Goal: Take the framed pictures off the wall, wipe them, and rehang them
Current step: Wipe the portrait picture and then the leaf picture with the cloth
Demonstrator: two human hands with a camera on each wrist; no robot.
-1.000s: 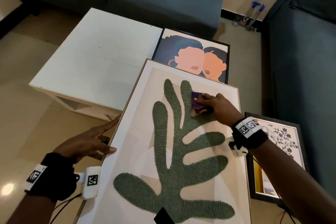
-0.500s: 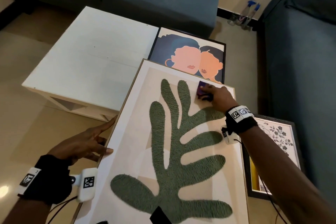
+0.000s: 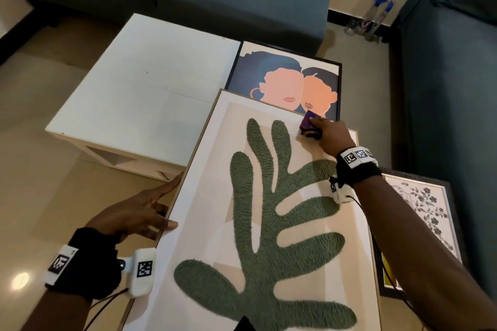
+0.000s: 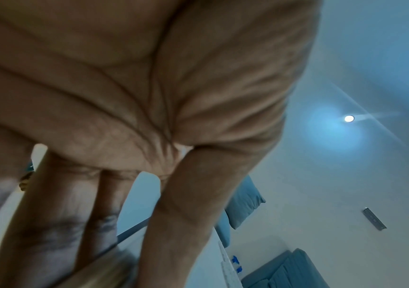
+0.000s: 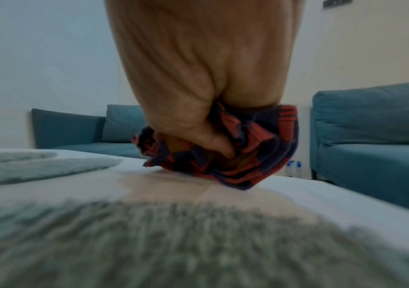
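Leaf picture (image 3: 269, 223) lies tilted, its far end propped over the portrait (image 3: 285, 75) at the white desk (image 3: 139, 88), its near end toward the person. Left to right: the left hand (image 3: 137, 216) has an open grip, with straight fingers along the frame's left edge and nothing held. The right hand (image 3: 329, 137) has its grip closed on a bunched cloth (image 5: 248, 148), pressed to the glass at the far right corner. Likely risks: a hard push there could slide the frame off the portrait, since the left hand only braces it. The cloth could also run off the edge, or scuff the portrait beneath. A floral picture (image 3: 427, 212) lies at the right.
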